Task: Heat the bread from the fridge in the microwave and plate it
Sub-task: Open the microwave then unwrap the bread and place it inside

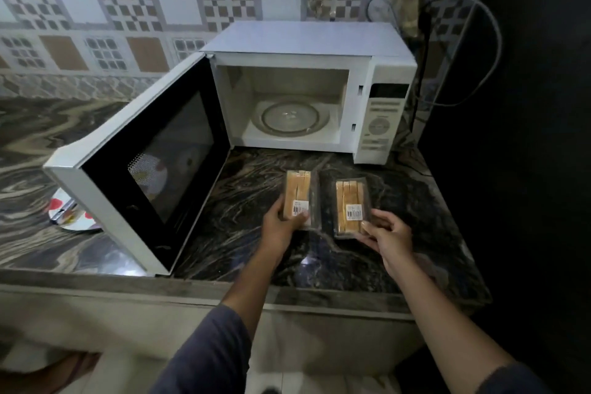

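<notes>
Two clear plastic packs of sliced bread are in front of the microwave. My left hand (281,224) grips the near end of the left bread pack (299,192). My right hand (388,233) pinches the near end of the right bread pack (350,208). Both packs are over the dark marble counter (256,188); whether they touch it I cannot tell. The white microwave (307,99) stands behind them with its door (147,156) swung wide open to the left. Its glass turntable (291,116) holds nothing.
A white plate with red spots (72,212) lies on the counter left of the open door, partly hidden by it, with a shiny utensil on it. A tall black surface (527,137) bounds the right side. Cables (473,41) hang behind the microwave.
</notes>
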